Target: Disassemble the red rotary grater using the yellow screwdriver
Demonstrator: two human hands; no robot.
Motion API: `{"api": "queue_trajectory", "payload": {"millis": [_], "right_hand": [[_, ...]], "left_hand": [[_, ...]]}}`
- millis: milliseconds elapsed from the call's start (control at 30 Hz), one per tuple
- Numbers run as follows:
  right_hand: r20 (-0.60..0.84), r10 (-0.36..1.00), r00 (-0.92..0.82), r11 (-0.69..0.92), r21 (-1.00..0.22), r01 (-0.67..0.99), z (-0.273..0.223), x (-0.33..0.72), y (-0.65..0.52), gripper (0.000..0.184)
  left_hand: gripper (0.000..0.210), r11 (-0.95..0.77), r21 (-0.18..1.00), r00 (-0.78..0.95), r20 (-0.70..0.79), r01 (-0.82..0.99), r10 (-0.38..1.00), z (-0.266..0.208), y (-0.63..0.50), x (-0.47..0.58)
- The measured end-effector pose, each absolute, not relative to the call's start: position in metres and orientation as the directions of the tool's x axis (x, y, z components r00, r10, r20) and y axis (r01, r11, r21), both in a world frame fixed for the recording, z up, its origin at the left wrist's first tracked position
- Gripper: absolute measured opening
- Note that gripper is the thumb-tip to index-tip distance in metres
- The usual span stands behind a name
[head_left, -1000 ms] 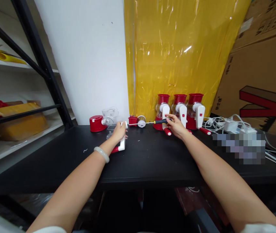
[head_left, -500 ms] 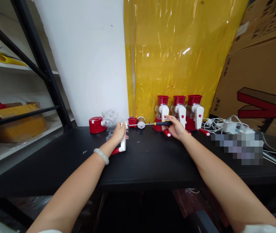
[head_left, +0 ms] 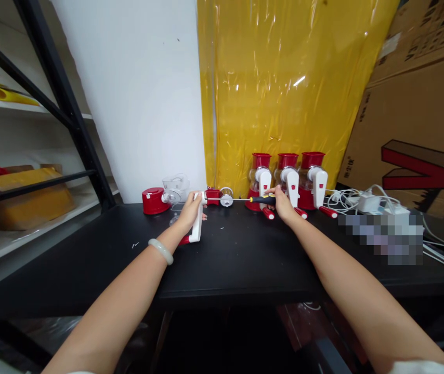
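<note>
My left hand (head_left: pixel 192 212) is closed round a white crank handle (head_left: pixel 197 228) with a red grip, held above the black table. In my right hand (head_left: pixel 283 205) is a screwdriver (head_left: pixel 261 199) with a black and yellow handle. Its long shaft lies level, and the tip meets the white hub of the crank; the exact contact point is too small to make out. Behind my left hand are a red base (head_left: pixel 155 201) and a clear plastic housing (head_left: pixel 175 188). A red part (head_left: pixel 213 196) and a metal grater drum (head_left: pixel 226 197) lie behind the shaft.
Several red and white rotary graters (head_left: pixel 287 179) stand at the back right. Beyond them are white cables and plugs (head_left: pixel 370 201). A cardboard box (head_left: pixel 413 114) leans at right, and a shelf rack (head_left: pixel 62 104) rises at left. Small white bits lie on the table (head_left: pixel 230 265).
My right hand's fingers have shifted round the screwdriver handle, which has turned and shows more yellow. My left hand keeps the crank handle almost in place.
</note>
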State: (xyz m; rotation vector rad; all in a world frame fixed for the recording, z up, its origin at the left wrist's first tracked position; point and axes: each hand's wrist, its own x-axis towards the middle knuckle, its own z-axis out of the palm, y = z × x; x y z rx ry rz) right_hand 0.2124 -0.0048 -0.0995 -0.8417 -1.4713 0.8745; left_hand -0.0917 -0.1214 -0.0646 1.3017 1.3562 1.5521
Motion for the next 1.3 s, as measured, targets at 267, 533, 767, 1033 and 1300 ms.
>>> {"api": "queue_trajectory", "payload": {"millis": [267,533,767,1033,1300], "right_hand": [[0.409,0.912,-0.038,0.401,-0.906,-0.136,-0.101,0.203,-0.003,0.056],[0.384,0.920,-0.080,0.341,-0.883,-0.321,-0.097,0.204,-0.006,0.054],[0.349,0.914,-0.208,0.220,-0.856,-0.467,-0.090,0.209,-0.016,0.050],[0.373,0.924,-0.084,0.325,-0.882,-0.341,-0.073,0.189,-0.013,0.042],[0.411,0.906,0.104,0.404,-0.911,0.084,-0.067,0.168,-0.008,0.048]], "left_hand": [[0.017,-0.195,0.974,-0.330,0.224,0.120,0.917,-0.069,-0.114,-0.090],[0.016,-0.193,0.971,-0.346,0.231,0.141,0.909,-0.072,-0.111,-0.089],[0.017,-0.208,0.970,-0.367,0.239,0.123,0.899,-0.071,-0.111,-0.090],[0.015,-0.259,0.953,-0.406,0.300,0.154,0.863,-0.069,-0.111,-0.092],[0.018,-0.297,0.924,-0.429,0.376,0.241,0.821,-0.063,-0.112,-0.104]]}}
